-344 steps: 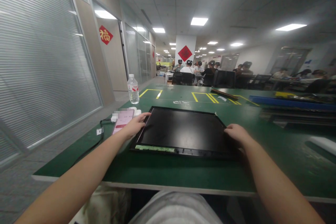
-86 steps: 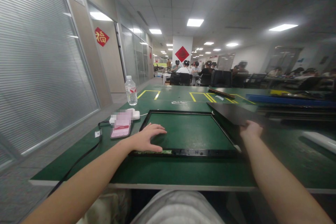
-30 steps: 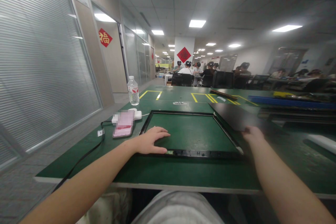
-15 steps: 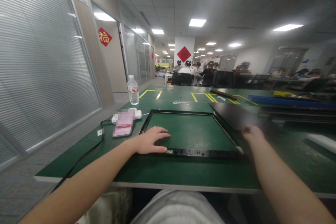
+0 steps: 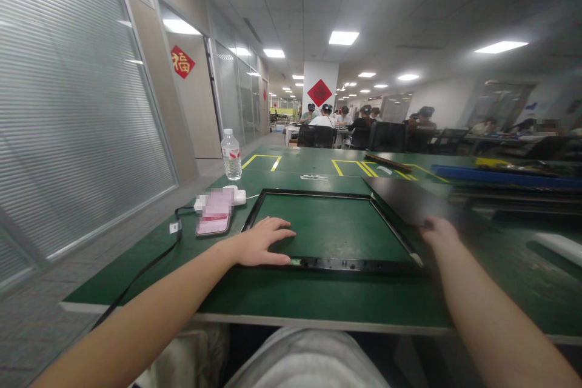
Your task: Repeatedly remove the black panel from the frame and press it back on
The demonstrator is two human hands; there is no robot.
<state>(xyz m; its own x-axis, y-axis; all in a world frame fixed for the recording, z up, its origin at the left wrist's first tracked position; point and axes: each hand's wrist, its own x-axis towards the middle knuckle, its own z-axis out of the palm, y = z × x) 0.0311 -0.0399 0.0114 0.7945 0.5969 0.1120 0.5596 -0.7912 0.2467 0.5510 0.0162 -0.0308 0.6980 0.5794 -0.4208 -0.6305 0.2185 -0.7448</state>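
Green tabletop shows through the black frame, whose near left corner my left hand covers, fingers spread. Beside its right side, my right hand touches the dark panel (fingers hidden, so I can't tell whether they're clamped). A careless sideways shift might scrape panel against frame. Clear liquid fills most of the bottle.
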